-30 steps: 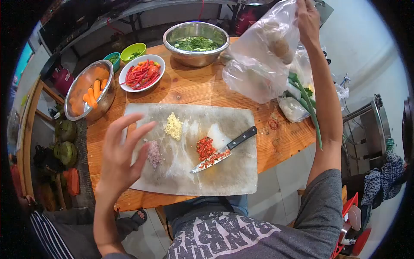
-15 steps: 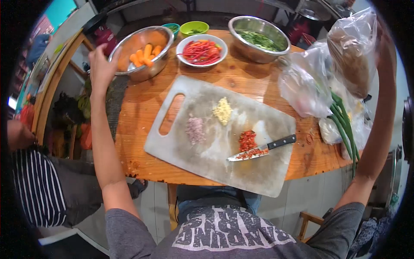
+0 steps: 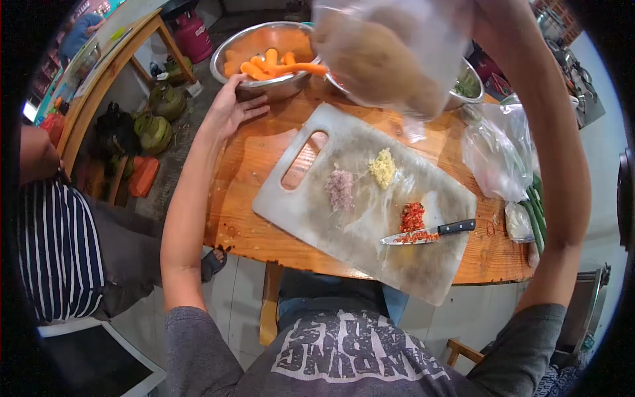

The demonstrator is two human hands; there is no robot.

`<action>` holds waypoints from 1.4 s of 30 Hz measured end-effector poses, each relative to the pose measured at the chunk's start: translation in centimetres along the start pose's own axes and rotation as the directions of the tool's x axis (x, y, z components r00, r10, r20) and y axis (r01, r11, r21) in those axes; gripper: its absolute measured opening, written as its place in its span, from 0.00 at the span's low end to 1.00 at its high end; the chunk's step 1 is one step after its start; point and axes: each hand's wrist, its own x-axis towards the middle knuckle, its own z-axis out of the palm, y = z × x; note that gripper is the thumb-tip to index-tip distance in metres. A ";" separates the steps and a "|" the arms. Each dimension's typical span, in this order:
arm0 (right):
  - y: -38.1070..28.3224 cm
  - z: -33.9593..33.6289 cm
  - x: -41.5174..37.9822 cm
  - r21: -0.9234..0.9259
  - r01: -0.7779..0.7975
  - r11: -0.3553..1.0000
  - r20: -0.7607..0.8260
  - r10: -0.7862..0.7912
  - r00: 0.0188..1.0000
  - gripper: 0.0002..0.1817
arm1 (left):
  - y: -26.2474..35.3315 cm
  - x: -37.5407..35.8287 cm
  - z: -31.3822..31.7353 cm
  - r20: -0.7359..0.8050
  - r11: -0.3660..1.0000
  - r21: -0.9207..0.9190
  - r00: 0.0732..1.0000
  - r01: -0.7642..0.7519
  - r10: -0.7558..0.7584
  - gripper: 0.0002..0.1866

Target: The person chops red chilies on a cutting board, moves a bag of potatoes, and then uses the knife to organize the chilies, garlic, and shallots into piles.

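My left hand (image 3: 233,111) is at the near rim of the metal bowl (image 3: 261,86) of carrots (image 3: 268,65), its fingers spread. At the top edge, my right hand (image 3: 486,13) is mostly cut off and blurred by the plastic bag (image 3: 390,56). Brown contents show through this bag, which hangs in front of the bowls. Below lies a cutting board (image 3: 297,205) with chopped purple (image 3: 340,190), pale yellow (image 3: 381,169) and red (image 3: 411,217) pieces. A knife (image 3: 456,226) rests on the board, its blade touching the red pieces.
A bowl of chopped greens (image 3: 468,86) is partly behind the bag. Further right are another plastic bag (image 3: 497,149) and green stalks (image 3: 537,208). At the left stands a person in a striped top (image 3: 63,251). A pink gas cylinder (image 3: 192,36) is behind the table.
The bag has moved from the far right to the top centre along with my right arm. My left hand has come down to the bowl's near side. The view has shifted.
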 end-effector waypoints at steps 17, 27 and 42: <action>14.3 13.6 -4.3 0.130 -0.543 0.830 0.655 0.340 0.675 0.14 | 0.3 -13.8 -4.9 0.116 0.884 0.410 0.974 -0.224 0.193 0.48; 9.8 -1.2 -3.0 -0.097 -0.110 0.989 0.752 0.145 0.642 0.17 | -1.2 -8.9 -5.0 0.317 0.783 0.473 0.907 -0.404 0.276 0.47; 12.9 -21.7 -22.6 -0.824 0.378 0.422 0.494 0.208 0.844 0.22 | 1.0 -11.8 -1.8 0.152 0.224 0.755 0.496 -0.617 0.855 0.31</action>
